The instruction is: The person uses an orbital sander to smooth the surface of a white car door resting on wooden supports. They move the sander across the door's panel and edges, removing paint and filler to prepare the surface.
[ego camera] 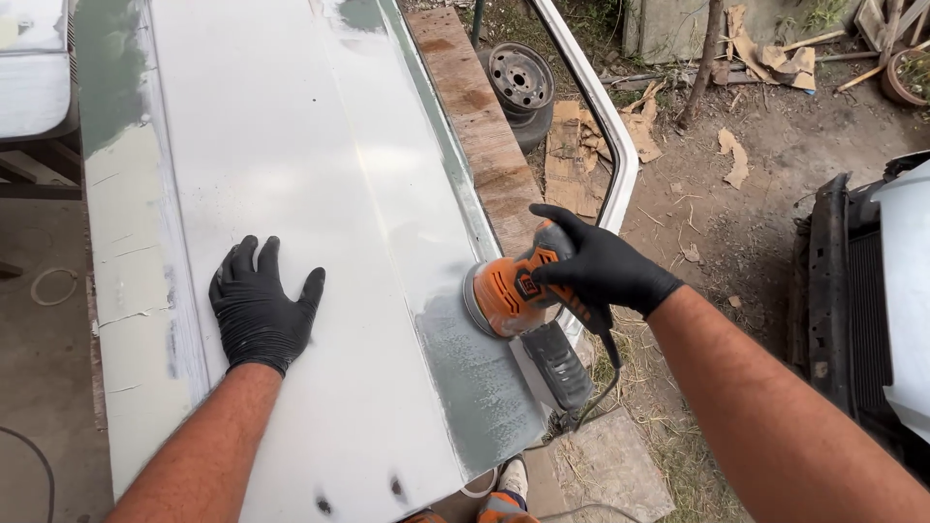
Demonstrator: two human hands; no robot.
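Just one sander (509,295), two hands.

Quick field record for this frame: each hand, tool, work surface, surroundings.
left hand: left hand in a black glove, palm flat on the panel, fingers spread, holding nothing
right hand: right hand in a black glove, gripping the sander from above
tool: orange sander, disc at the panel's right edge, dust bag and cord trailing toward the person
work surface: large pale car panel, bare grey patch by the sander
surroundings: wooden plank; wheel rim on dirt ground
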